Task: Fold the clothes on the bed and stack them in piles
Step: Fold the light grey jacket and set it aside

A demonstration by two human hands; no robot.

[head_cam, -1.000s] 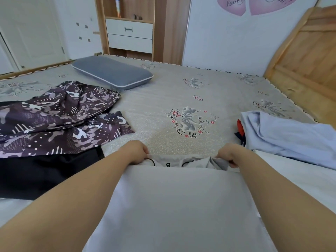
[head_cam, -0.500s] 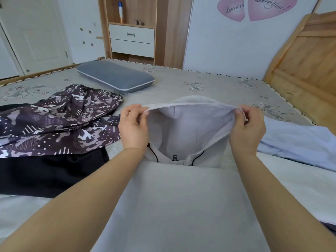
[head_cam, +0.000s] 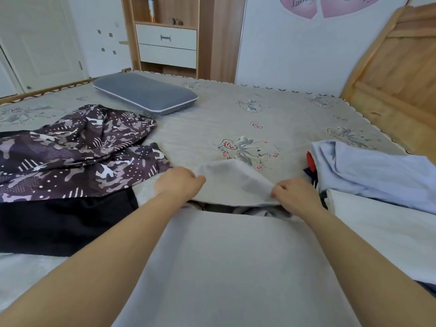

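Since half a second ago I've brought the hood point(head_cam: 232, 182) down from mid-air to lie flat at frame centre, my left hand point(head_cam: 178, 184) and right hand point(head_cam: 296, 197) each pinching a side edge. Soft, light hoodie point(head_cam: 236, 267) fabric fills the lower centre; edges give the surest hold, camouflage garment point(head_cam: 70, 149) left, blue shirt point(head_cam: 377, 171) right.
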